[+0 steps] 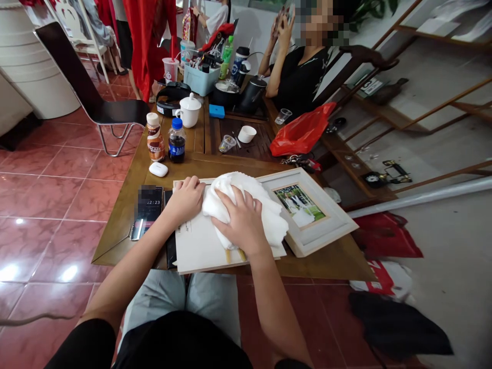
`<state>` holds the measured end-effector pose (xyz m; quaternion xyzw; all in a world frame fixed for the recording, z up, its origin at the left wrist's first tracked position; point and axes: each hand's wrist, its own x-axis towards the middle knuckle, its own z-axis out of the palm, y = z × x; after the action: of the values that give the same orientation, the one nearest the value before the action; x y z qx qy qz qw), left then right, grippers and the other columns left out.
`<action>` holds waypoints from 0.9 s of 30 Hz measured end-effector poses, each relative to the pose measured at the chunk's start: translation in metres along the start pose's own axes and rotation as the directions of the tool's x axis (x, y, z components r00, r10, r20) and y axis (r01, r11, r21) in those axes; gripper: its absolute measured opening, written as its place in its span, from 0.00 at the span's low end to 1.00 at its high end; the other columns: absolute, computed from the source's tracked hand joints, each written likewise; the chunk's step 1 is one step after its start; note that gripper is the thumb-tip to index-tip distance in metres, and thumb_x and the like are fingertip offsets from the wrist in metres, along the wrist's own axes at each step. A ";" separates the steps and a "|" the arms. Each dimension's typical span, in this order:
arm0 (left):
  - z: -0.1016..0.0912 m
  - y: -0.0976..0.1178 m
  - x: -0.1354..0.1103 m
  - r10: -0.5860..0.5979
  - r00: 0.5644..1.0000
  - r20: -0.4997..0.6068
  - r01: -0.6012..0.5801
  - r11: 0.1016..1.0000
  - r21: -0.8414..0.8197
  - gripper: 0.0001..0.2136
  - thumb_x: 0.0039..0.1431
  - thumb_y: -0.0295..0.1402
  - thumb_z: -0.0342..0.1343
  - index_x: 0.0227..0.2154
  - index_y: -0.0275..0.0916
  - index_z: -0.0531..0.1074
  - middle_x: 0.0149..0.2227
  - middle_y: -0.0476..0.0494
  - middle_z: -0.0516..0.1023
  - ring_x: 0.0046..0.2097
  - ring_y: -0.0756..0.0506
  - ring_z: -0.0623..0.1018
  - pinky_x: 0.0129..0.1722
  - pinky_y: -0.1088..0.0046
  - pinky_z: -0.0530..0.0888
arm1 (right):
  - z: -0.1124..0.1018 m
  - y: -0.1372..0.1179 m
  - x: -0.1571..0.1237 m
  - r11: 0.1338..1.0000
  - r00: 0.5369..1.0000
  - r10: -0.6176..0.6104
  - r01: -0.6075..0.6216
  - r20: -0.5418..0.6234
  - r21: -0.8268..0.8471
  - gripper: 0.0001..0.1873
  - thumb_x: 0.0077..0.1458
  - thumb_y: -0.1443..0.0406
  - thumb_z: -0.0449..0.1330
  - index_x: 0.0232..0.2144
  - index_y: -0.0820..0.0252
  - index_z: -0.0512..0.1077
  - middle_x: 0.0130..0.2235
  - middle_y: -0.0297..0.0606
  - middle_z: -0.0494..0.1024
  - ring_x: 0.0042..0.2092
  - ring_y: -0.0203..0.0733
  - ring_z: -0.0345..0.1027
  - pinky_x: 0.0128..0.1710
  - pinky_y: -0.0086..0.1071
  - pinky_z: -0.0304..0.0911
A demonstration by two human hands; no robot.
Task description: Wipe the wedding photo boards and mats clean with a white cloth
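A bunched white cloth [251,205] lies on a flat white board [202,248] at the table's front edge. My right hand [244,223] presses down on the cloth, its fingers spread and curved over the folds. Beside the cloth, my left hand [188,197] rests on the board's upper left part, fingers lightly bent and holding nothing that shows. Small print and two yellowish strips are visible on the board; the cloth hides much of it. To the right, a white picture frame [331,225] with an outdoor photo lies tilted, partly under the cloth's edge.
A phone [148,212] lies left of the board. Behind stand an earbud case [158,169], a brown-labelled bottle [155,138], a blue-capped bottle [177,141] and a lidded white mug [189,110]. A red plastic bag [303,130] lies at right. Another person [303,72] sits across, hands raised.
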<state>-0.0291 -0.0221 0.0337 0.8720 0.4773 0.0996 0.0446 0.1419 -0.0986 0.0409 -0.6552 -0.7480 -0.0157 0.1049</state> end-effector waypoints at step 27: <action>0.002 -0.002 0.001 0.000 1.000 0.001 0.000 1.000 0.023 0.16 0.69 0.27 0.42 0.52 0.35 0.73 0.51 0.32 0.73 0.54 0.35 0.71 0.55 0.53 0.68 | 0.000 0.005 -0.020 1.000 1.000 -0.020 0.020 -0.010 0.004 0.33 0.61 0.52 0.58 0.68 0.47 0.65 0.68 0.47 0.64 0.62 0.64 0.58 0.58 0.55 0.56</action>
<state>-0.0301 -0.0204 0.0319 0.8725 0.4782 0.0939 0.0350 0.1495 -0.1175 0.0371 -0.6476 -0.7538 -0.0188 0.1098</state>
